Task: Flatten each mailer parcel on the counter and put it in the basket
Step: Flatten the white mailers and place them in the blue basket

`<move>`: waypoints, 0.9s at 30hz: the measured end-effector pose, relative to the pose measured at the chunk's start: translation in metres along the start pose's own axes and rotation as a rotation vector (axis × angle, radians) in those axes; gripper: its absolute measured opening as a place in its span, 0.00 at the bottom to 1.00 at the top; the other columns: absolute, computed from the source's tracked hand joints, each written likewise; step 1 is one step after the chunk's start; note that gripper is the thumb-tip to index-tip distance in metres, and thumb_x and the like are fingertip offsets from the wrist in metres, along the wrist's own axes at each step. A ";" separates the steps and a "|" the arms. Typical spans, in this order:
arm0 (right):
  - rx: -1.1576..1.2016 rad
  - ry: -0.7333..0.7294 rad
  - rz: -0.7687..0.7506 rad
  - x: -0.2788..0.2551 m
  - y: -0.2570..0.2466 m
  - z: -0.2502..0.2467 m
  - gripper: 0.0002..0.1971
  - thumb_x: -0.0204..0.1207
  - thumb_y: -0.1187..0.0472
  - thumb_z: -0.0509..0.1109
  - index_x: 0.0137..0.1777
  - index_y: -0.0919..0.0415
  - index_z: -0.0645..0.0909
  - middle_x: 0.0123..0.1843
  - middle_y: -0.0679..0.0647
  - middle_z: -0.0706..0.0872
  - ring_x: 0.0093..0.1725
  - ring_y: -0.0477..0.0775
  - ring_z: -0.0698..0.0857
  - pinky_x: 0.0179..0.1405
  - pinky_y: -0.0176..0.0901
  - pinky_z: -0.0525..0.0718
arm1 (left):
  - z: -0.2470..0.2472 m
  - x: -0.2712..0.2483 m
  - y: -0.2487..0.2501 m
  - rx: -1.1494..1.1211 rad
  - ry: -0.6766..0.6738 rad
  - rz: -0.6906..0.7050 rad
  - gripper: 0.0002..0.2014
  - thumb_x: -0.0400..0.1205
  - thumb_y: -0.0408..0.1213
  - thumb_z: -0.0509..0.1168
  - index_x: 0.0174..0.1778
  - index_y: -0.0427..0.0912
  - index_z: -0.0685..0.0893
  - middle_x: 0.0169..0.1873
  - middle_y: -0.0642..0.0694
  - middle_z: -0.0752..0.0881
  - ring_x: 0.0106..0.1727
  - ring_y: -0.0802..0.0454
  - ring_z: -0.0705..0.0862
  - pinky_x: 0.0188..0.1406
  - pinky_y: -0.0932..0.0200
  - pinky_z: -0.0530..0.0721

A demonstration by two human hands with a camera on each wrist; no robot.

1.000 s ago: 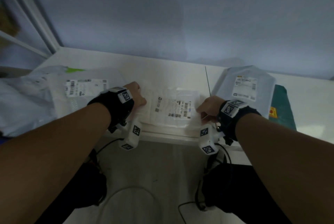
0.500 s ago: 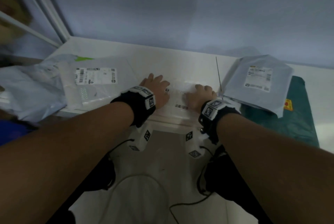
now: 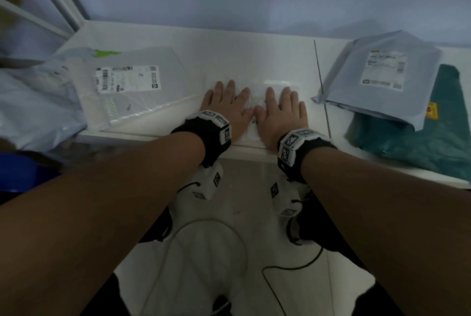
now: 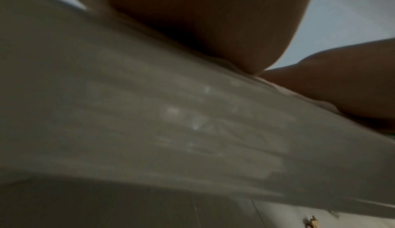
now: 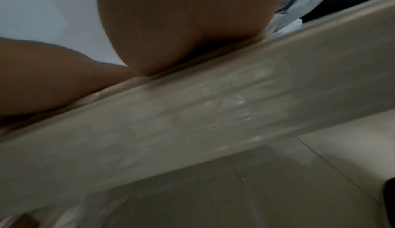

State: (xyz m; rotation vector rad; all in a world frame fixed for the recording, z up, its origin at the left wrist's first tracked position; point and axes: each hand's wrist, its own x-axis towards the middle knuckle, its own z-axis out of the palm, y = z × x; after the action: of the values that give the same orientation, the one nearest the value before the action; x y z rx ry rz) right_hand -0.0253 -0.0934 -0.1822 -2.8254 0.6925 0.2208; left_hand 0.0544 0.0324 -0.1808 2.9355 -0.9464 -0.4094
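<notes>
At the centre of the frame, on the worktop edge, both hands, left hand and right hand, press spread flat on the white mailer parcel. It looks light, soft, slippery; best pinched at its edges.

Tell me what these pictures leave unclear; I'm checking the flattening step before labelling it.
- Clear mailer: head view, label covered by left hand and right hand.
- Basket: in no view.
- Fingers: wrist views, hidden behind the palms.
- Grey mailer label text: too small, blurred.
</notes>
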 end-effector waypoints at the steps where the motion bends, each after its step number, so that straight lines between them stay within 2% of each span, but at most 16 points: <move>1: -0.008 -0.006 -0.005 -0.002 0.000 -0.001 0.32 0.86 0.40 0.38 0.88 0.49 0.41 0.88 0.60 0.40 0.87 0.60 0.41 0.85 0.56 0.39 | 0.001 -0.003 0.002 -0.003 0.006 -0.004 0.32 0.85 0.62 0.35 0.85 0.57 0.42 0.85 0.46 0.39 0.85 0.41 0.39 0.82 0.44 0.38; 4: -0.022 -0.002 -0.018 -0.011 0.001 0.000 0.31 0.87 0.42 0.40 0.88 0.50 0.45 0.88 0.61 0.43 0.87 0.61 0.44 0.85 0.56 0.41 | 0.007 -0.016 0.008 0.006 0.018 -0.016 0.32 0.85 0.61 0.35 0.85 0.55 0.42 0.85 0.44 0.39 0.85 0.40 0.38 0.82 0.42 0.38; 7: -0.045 0.076 -0.049 -0.017 0.001 0.005 0.31 0.87 0.45 0.43 0.87 0.55 0.50 0.88 0.64 0.47 0.87 0.63 0.47 0.85 0.57 0.43 | 0.010 -0.025 0.012 0.030 0.053 -0.014 0.32 0.85 0.60 0.35 0.85 0.54 0.43 0.85 0.43 0.40 0.85 0.38 0.40 0.82 0.40 0.40; 11: -0.075 0.121 -0.166 -0.013 0.003 0.008 0.32 0.86 0.49 0.46 0.87 0.62 0.50 0.88 0.62 0.45 0.87 0.60 0.44 0.86 0.55 0.42 | 0.010 -0.027 0.013 0.039 0.060 0.000 0.32 0.85 0.59 0.35 0.85 0.53 0.44 0.85 0.42 0.41 0.85 0.38 0.40 0.83 0.40 0.41; 17: -0.051 0.054 -0.216 -0.008 0.009 0.009 0.31 0.86 0.48 0.42 0.88 0.54 0.45 0.89 0.59 0.44 0.87 0.58 0.43 0.86 0.54 0.42 | 0.008 -0.021 0.011 0.141 0.145 0.129 0.31 0.86 0.53 0.38 0.85 0.43 0.49 0.85 0.40 0.43 0.85 0.41 0.40 0.83 0.43 0.41; 21: -0.065 0.046 -0.235 -0.009 0.010 0.008 0.30 0.87 0.45 0.39 0.88 0.48 0.44 0.89 0.57 0.43 0.87 0.58 0.42 0.85 0.56 0.42 | 0.009 -0.019 0.008 0.082 0.111 0.136 0.30 0.86 0.52 0.39 0.85 0.51 0.43 0.85 0.41 0.44 0.85 0.41 0.44 0.83 0.44 0.43; 24: -0.057 0.018 -0.257 -0.009 0.010 0.006 0.29 0.87 0.43 0.35 0.88 0.46 0.42 0.89 0.50 0.40 0.87 0.56 0.39 0.85 0.56 0.40 | 0.008 -0.017 0.007 0.100 0.098 0.115 0.30 0.86 0.50 0.39 0.85 0.50 0.43 0.85 0.42 0.44 0.85 0.42 0.44 0.83 0.44 0.43; 27: -0.056 -0.006 -0.251 -0.008 0.009 0.005 0.29 0.87 0.43 0.35 0.87 0.44 0.41 0.89 0.48 0.40 0.87 0.55 0.39 0.85 0.56 0.39 | 0.008 -0.016 0.008 0.096 0.091 0.098 0.30 0.86 0.51 0.40 0.85 0.49 0.43 0.85 0.43 0.43 0.85 0.43 0.43 0.83 0.45 0.42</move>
State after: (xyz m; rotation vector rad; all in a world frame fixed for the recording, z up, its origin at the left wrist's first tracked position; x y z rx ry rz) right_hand -0.0373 -0.0965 -0.1876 -2.9271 0.3290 0.2075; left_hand 0.0354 0.0357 -0.1842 2.9468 -1.1227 -0.2308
